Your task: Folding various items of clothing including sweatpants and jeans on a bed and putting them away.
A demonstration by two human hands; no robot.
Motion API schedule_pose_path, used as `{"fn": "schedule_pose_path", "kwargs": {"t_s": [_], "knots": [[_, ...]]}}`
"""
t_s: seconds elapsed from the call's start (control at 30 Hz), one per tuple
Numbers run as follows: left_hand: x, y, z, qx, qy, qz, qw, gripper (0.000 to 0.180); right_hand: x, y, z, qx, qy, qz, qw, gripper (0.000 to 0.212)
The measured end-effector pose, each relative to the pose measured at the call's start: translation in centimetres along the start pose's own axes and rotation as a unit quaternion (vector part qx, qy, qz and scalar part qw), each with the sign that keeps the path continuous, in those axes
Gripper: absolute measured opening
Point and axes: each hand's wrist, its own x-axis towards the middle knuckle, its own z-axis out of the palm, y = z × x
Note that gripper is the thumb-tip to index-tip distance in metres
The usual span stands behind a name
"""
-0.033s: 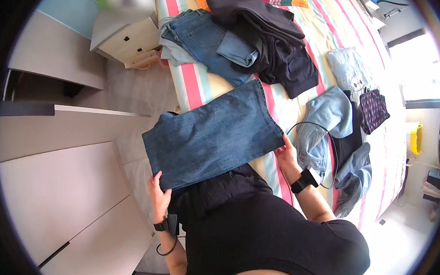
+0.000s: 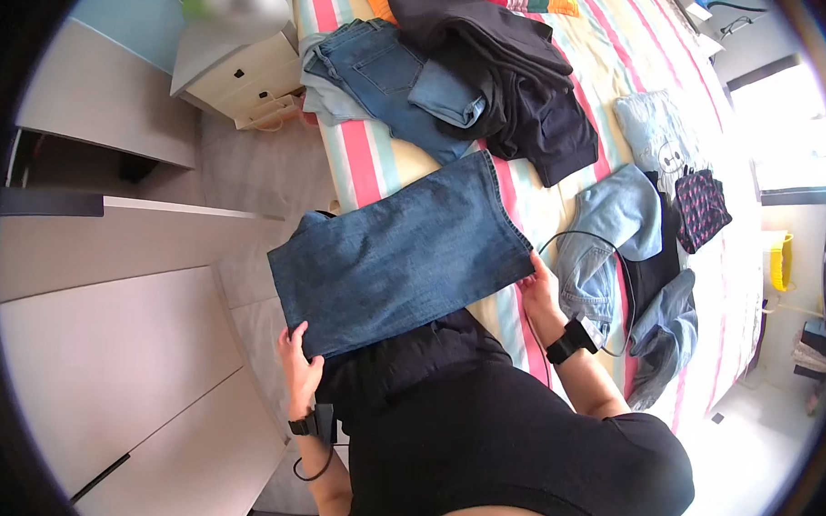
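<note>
A folded piece of dark blue denim, apparently jeans (image 2: 399, 253), is spread in front of me, partly over my lap and partly over the edge of the bed. One stitched hem faces right. My right hand (image 2: 541, 288) pinches the near corner of that hem, thumb on top. At the near left corner, my left hand (image 2: 300, 368) holds the denim's edge between thumb and fingers. Just beyond the hem lie black trousers (image 2: 554, 126) and another pair of blue jeans (image 2: 374, 70), heaped together.
The striped bed (image 2: 357, 156) fills the far and right side. Light blue jeans (image 2: 605, 228), a pale blue garment (image 2: 654, 130) and a dark patterned cloth (image 2: 701, 209) lie at right. A white nightstand (image 2: 233, 79) and pale cabinet (image 2: 119, 339) stand left. A black cable (image 2: 626, 284) loops by my right wrist.
</note>
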Motion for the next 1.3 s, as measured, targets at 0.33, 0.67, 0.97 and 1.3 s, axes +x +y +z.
{"fn": "schedule_pose_path", "kwargs": {"t_s": [0.33,0.67,0.97,1.3], "knots": [[4.1,12.8,0.2,-0.42,-0.208,0.086,0.879,0.041,-10.3,-0.7,13.1,-0.49,-0.314,-0.534,0.613,0.026],[5.7,14.2,3.2,-0.598,-0.168,-0.049,0.782,0.019,-12.1,3.4,15.8,-0.442,-0.531,-0.37,0.621,0.035],[6.7,13.0,5.0,-0.493,-0.081,-0.023,0.866,0.011,-11.7,4.0,15.0,-0.457,-0.558,-0.372,0.584,0.022],[5.8,10.7,6.2,-0.413,-0.159,-0.068,0.894,0.016,-8.9,4.3,11.5,-0.445,-0.516,-0.292,0.672,0.017]]}}
